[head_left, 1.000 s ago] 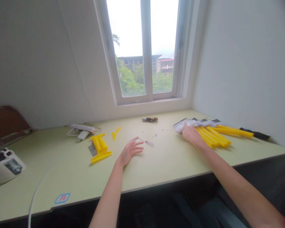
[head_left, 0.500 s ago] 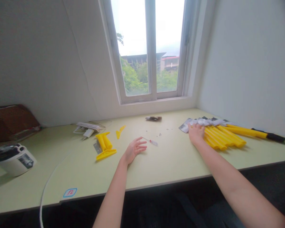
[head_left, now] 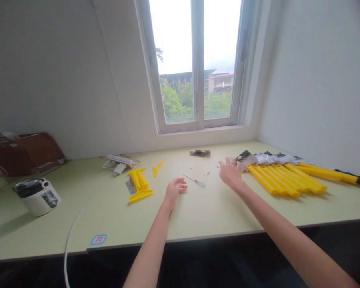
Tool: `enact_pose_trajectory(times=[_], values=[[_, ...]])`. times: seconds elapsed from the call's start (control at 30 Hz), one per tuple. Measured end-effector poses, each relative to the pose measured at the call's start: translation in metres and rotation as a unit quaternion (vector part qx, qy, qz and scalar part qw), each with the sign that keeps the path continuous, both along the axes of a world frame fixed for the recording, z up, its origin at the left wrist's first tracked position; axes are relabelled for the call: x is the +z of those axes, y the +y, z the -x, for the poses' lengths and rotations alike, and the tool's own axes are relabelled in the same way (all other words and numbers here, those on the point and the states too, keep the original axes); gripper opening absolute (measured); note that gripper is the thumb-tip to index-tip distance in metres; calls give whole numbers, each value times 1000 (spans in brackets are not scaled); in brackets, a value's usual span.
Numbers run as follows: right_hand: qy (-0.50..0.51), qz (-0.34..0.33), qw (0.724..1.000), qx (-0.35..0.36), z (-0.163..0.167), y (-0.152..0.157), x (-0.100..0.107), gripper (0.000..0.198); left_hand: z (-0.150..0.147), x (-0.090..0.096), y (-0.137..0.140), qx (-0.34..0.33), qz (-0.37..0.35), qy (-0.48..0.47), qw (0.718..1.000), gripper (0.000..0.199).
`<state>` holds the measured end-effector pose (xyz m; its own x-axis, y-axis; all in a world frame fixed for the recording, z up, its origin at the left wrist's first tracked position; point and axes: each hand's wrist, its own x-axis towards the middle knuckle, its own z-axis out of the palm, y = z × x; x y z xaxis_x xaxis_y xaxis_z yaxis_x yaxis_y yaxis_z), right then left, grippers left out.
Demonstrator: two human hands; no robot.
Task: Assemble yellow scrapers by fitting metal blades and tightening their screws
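My left hand (head_left: 174,193) rests on its side on the table with loosely bent fingers and nothing in them. Just right of it lies a small screwdriver (head_left: 200,183) with a clear and red handle. My right hand (head_left: 230,173) hovers over or touches the tabletop, fingers spread, and I see nothing in it. Beside that hand is a row of yellow scraper-like tools (head_left: 276,180), their far ends covered by white wrapping (head_left: 265,159). Tiny screws or metal bits (head_left: 208,173) are scattered between my hands.
Yellow plastic parts (head_left: 141,196) with a grey blade lie left of my left hand. Farther back are a small yellow piece (head_left: 157,168), a dark packet (head_left: 200,153) and a power strip (head_left: 119,161). A white jar (head_left: 37,200) and a cable (head_left: 73,228) are at the left.
My right hand has come off the wrapped yellow tools and moved left toward the table's middle. My left hand's fingers are more bent. The camera view has turned slightly left.
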<state>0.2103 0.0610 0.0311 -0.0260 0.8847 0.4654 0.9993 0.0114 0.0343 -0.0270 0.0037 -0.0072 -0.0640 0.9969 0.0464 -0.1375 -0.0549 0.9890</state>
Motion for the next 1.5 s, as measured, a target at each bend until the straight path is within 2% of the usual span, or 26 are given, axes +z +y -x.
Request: enact_pose_trajectory(times=[0.17, 0.23, 0.33, 0.53, 0.63, 0.73, 0.8, 1.03, 1.13, 1.23, 1.3, 1.37, 1.43, 1.5], values=[[39, 56, 990, 121, 43, -15, 1, 36, 31, 1, -3, 110, -85, 155, 978, 26], [53, 87, 984, 146, 56, -14, 1, 35, 47, 3, -3, 148, -90, 195, 965, 25], [62, 122, 980, 142, 70, -1, 3, 34, 64, 4, 4, 184, -72, 233, 952, 25], [65, 156, 979, 115, 83, 48, -1, 35, 64, -5, 22, 179, -41, 314, 931, 24], [61, 166, 980, 95, 80, 73, -9, 37, 59, -9, 21, 160, -44, 365, 916, 24], [61, 177, 982, 39, 74, 98, -14, 39, 56, -10, 14, 160, -43, 393, 905, 25], [58, 196, 979, 23, 69, 113, -16, 40, 55, -10, 10, 158, -49, 392, 905, 25], [47, 219, 973, 46, 60, 156, -28, 42, 54, -10, 13, 145, -29, 360, 921, 26], [60, 188, 979, 57, 57, 166, -31, 42, 54, -10, 16, 139, -22, 352, 925, 27], [123, 91, 982, 107, 59, 169, -25, 41, 53, -9, 15, 146, -17, 360, 921, 27], [208, 33, 965, 158, 66, 167, -16, 39, 52, -7, 13, 150, -14, 369, 917, 26], [312, 12, 926, 209, 76, 163, -4, 37, 51, -6, 12, 150, -19, 378, 913, 26], [439, 8, 867, 237, 88, 156, 6, 33, 49, -4, 11, 149, -23, 382, 912, 26], [578, 84, 774, 246, 100, 149, 10, 31, 48, -3, 10, 151, -21, 382, 912, 27]])
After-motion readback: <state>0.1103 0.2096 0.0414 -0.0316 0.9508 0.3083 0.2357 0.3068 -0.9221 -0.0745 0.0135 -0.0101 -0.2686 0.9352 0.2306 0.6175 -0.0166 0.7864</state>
